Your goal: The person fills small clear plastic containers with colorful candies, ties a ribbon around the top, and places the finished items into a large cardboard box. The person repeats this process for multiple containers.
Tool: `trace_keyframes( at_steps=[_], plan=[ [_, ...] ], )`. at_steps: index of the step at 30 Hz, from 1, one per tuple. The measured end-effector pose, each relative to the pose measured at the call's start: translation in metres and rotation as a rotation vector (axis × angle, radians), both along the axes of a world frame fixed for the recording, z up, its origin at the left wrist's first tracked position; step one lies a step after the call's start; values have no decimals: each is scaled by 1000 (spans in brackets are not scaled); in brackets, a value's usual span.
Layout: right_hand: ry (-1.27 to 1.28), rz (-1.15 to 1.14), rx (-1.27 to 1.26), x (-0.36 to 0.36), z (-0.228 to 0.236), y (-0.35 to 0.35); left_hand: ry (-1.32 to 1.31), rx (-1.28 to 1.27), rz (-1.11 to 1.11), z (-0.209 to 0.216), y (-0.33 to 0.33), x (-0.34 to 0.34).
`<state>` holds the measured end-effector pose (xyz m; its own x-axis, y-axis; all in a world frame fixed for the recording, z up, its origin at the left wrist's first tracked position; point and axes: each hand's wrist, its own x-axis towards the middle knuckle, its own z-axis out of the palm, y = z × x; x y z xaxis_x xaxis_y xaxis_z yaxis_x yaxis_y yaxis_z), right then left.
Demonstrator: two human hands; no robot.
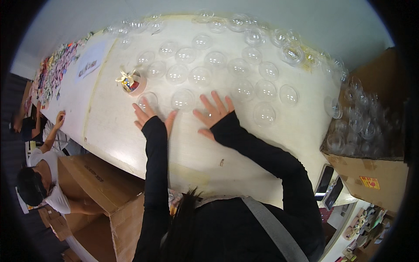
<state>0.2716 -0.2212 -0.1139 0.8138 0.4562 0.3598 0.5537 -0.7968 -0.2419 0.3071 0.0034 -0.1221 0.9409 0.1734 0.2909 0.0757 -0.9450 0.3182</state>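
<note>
My left hand (149,116) is spread over the white table (209,166), its fingers at the near edge of a clear plastic dome (148,98). My right hand (216,112) lies spread a little to the right, palm toward the tabletop, holding nothing. Another clear dome (182,99) sits between the two hands, just beyond them. Beyond my left hand stands a small pink-based dome ornament (132,84) with a gold ribbon bow and colourful figures inside. Several more clear domes (200,76) are laid out in loose rows farther back.
Domes are heaped along the table's back edge. At the right, a cardboard box (366,174) holds many more. Two phones (328,185) lie at the right corner. Small colourful pieces (56,72) and a paper sheet (92,61) lie far left. A person in white (56,183) leans by a large carton (98,183).
</note>
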Motion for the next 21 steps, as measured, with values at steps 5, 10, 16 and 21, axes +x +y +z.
trace_keyframes(
  at_steps=[5, 10, 16, 21],
  plan=[
    [-144, -205, -39, 62, -1, -39, -36, 51, -188, -1, -41, 33],
    [-244, -277, -6, 100, -4, -61, -120, 31, -257, -11, -75, 93],
    [-393, -486, 22, 146, -22, -91, -294, -225, -368, -6, -89, 132],
    [-583, -228, 334, 86, 5, -60, -454, -408, -414, -31, -65, 40]
  ],
)
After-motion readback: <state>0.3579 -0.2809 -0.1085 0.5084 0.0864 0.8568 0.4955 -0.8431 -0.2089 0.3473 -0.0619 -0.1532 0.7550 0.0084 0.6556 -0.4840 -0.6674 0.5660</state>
